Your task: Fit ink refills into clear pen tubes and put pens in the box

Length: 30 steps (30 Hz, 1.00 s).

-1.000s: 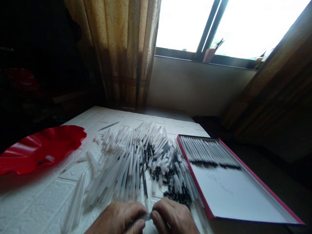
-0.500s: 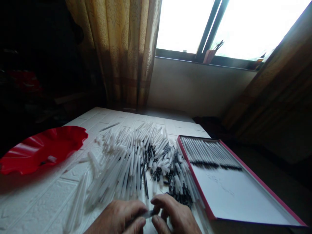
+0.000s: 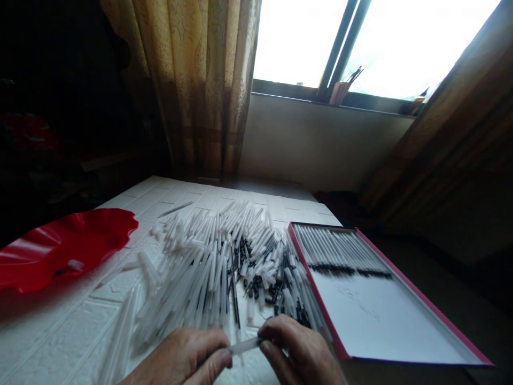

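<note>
A translucent pen (image 3: 244,346) with a dark end is stretched between my two hands at the bottom centre. My left hand (image 3: 184,353) pinches its left end between thumb and forefinger. At the dark right end, the thumb and fingers of my right hand (image 3: 298,347) are closed on it. Just beyond my hands spreads a loose heap of clear pen barrels (image 3: 200,267). Small black pen parts (image 3: 252,289) and clear caps (image 3: 266,267) lie in the heap's right part. The pen's ends are hidden by my fingers.
A shallow pink-edged box (image 3: 385,318) at right holds a row of pens (image 3: 336,248) along its far part. A red wavy-rimmed bowl (image 3: 104,227) stands at left with small pieces inside. The white brick-patterned tabletop (image 3: 76,315) ends before a curtain (image 3: 200,96) and window.
My hands have moved apart, with my right hand shifting right, so more of the clear pen shows between them. The whole view has shifted slightly.
</note>
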### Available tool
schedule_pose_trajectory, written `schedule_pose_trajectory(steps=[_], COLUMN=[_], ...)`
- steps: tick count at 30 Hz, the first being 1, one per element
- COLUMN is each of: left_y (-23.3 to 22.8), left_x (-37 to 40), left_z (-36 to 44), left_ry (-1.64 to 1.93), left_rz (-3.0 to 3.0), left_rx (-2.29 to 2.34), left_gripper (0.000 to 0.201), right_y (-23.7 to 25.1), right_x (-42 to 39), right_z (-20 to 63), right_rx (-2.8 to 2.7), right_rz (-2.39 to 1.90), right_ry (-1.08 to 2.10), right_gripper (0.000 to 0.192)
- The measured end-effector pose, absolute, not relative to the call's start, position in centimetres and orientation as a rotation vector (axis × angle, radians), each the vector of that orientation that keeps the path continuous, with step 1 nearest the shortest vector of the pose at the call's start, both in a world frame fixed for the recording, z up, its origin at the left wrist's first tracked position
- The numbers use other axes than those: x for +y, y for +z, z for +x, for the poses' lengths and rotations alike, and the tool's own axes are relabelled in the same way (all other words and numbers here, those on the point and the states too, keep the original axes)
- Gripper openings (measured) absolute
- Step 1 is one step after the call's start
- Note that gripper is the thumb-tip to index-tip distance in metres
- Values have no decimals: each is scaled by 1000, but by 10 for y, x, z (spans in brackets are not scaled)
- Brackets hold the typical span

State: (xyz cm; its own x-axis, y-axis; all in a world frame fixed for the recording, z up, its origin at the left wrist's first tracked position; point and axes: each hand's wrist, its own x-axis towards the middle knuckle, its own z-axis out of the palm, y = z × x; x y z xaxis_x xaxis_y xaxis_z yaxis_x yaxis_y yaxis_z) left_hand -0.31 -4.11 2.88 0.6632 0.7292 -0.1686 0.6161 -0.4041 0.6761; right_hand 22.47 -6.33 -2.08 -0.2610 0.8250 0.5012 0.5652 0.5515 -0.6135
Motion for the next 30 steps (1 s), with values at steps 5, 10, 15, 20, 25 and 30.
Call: schedule_pose_trajectory(steps=[5, 10, 15, 20, 25, 30], left_y=[26, 25, 20, 12, 21, 21], left_x=[-39, -43, -41, -40, -43, -46], left_z=[-3, -5, -5, -7, -6, -6], left_ry=[185, 213, 193, 257, 240, 282], left_rz=[2161, 2172, 2184, 2230, 2180, 2140], left_rx=[1043, 1038, 1041, 1003, 1047, 1037], left_gripper=[29, 23, 31, 32, 28, 30], right_y=[-23, -28, -16, -9, -15, -18], right_x=[-64, -63, -67, -68, -64, -64], right_z=[224, 225, 227, 230, 230, 227], right_rx=[-1988, -2000, -1940, -2005, -1994, -2009], right_rz=[-1188, -1205, -1285, -1300, -1243, -1246], right_ry=[426, 502, 569, 570, 523, 577], right_gripper=[51, 59, 38, 9, 27, 48])
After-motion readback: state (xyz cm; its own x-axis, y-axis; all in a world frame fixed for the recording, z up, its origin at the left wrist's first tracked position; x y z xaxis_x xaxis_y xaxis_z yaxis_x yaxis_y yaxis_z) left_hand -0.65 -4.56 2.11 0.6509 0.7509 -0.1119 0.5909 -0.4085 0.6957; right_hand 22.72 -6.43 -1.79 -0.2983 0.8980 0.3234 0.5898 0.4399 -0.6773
